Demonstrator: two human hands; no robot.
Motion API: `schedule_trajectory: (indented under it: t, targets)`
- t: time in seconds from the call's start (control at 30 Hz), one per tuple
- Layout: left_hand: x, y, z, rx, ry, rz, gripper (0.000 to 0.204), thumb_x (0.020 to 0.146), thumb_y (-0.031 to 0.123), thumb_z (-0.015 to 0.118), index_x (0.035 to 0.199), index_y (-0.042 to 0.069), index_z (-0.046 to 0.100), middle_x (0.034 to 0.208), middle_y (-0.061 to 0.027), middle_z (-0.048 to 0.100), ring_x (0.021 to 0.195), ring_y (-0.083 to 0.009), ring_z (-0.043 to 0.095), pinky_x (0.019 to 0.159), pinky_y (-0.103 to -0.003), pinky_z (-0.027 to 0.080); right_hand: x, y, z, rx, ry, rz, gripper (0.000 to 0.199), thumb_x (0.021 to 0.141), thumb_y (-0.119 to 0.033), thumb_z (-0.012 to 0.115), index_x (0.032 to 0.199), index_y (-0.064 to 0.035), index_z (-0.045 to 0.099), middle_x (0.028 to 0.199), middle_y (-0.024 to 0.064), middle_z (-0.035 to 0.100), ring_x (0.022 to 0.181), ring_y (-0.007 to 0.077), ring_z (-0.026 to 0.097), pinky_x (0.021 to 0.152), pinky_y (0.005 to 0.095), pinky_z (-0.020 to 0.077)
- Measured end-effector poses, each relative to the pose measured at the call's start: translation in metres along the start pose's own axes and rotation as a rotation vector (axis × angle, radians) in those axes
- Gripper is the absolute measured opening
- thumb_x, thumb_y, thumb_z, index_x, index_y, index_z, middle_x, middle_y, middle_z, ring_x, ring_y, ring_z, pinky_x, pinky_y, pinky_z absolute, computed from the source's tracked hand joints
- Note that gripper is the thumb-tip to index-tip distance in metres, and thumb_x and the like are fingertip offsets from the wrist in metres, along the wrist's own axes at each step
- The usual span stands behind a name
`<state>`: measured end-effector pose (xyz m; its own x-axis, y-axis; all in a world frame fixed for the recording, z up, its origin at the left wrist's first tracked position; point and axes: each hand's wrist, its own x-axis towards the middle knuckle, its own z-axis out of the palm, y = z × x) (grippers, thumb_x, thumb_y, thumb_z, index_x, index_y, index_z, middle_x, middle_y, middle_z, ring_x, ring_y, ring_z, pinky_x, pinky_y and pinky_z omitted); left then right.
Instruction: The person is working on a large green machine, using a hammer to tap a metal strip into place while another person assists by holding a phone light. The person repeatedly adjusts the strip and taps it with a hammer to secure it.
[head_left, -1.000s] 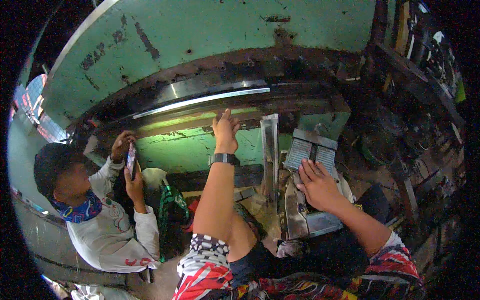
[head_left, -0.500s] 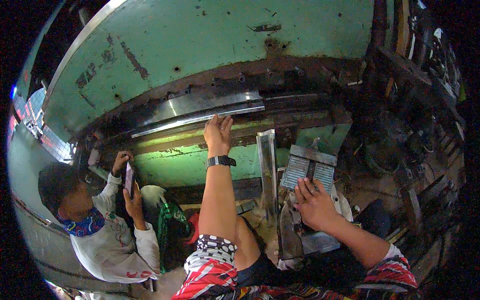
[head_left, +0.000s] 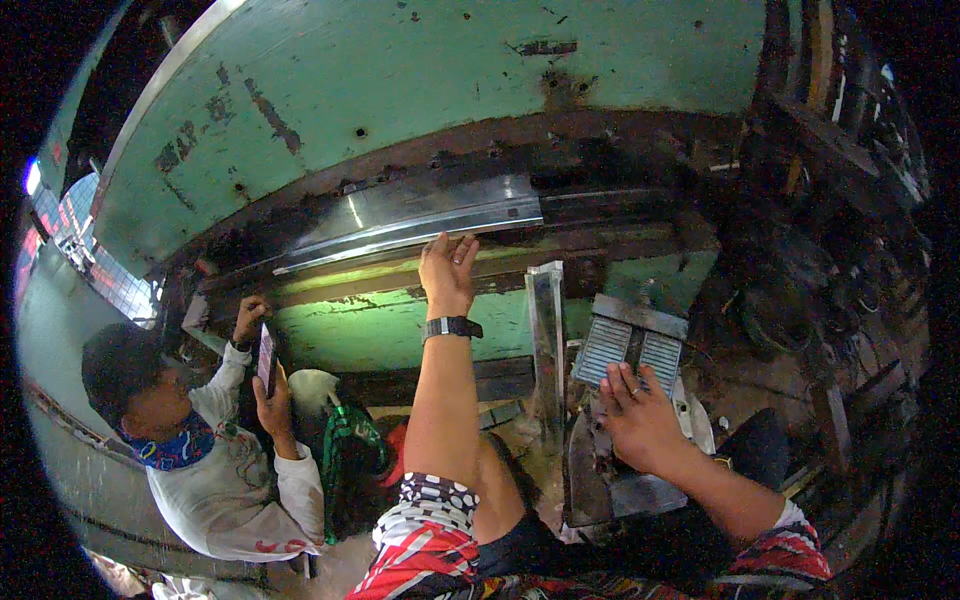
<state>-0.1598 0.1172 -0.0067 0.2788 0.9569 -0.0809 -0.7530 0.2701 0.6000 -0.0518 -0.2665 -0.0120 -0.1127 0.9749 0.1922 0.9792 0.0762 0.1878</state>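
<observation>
A worker's left hand (head_left: 447, 282), fingers half-open without a grip, is at the near edge of a metal sheet (head_left: 425, 215) on the far machine (head_left: 400, 325). The right hand (head_left: 645, 428), spread and empty, meets a ribbed plate (head_left: 605, 350) at right.

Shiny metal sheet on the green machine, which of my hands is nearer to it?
Left. Your left hand is at the near edge of the metal sheet, touching or almost; your right hand is farther, lower right, by the ribbed block.

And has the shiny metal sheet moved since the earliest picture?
Yes, the sheet moved: its front edge now lies lower, nearer the lower green panel.
</observation>
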Motion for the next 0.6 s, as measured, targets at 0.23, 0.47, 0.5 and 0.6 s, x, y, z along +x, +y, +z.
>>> schedule_trajectory:
  t: [0.23, 0.47, 0.5, 0.6]
  targets:
    - [0.017, -0.001, -0.022, 0.286, -0.117, 0.224, 0.024, 0.102, 0.009, 0.056, 0.121, 0.001, 0.044, 0.106, -0.0203, 0.060, 0.096, -0.0362, 0.067, 0.091, -0.051, 0.060, 0.002, 0.000, 0.002, 0.061, 0.014, -0.018, 0.054, 0.092, -0.029, 0.063, 0.129, 0.0097, 0.061, 0.146, 0.0333, 0.048, 0.137, 0.0429, 0.048, 0.117, 0.0604, 0.0282]
    - [0.008, -0.009, -0.011, 0.217, -0.137, 0.215, 0.016, 0.102, 0.009, 0.056, 0.109, 0.002, 0.044, 0.098, -0.0182, 0.060, 0.091, -0.0340, 0.067, 0.088, -0.050, 0.060, 0.002, -0.002, 0.011, 0.004, -0.020, 0.037, 0.055, 0.092, -0.030, 0.064, 0.130, 0.0100, 0.059, 0.147, 0.0323, 0.049, 0.138, 0.0416, 0.048, 0.118, 0.0603, 0.0269]
    - [0.013, -0.006, -0.016, 0.211, -0.134, 0.199, 0.015, 0.102, 0.009, 0.056, 0.109, 0.002, 0.044, 0.098, -0.0178, 0.060, 0.091, -0.0337, 0.066, 0.089, -0.050, 0.060, 0.001, -0.002, 0.013, -0.012, -0.024, 0.032, 0.055, 0.093, -0.030, 0.064, 0.131, 0.0100, 0.059, 0.146, 0.0321, 0.049, 0.139, 0.0414, 0.048, 0.118, 0.0600, 0.0265]
    - [0.015, -0.003, -0.016, 0.077, -0.090, 0.110, 0.015, 0.102, 0.010, 0.056, 0.107, 0.003, 0.045, 0.097, -0.0168, 0.059, 0.090, -0.0332, 0.065, 0.091, -0.050, 0.059, 0.004, -0.004, 0.006, -0.010, -0.030, 0.030, 0.054, 0.093, -0.029, 0.063, 0.131, 0.0097, 0.059, 0.146, 0.0315, 0.050, 0.139, 0.0404, 0.048, 0.119, 0.0588, 0.0249]
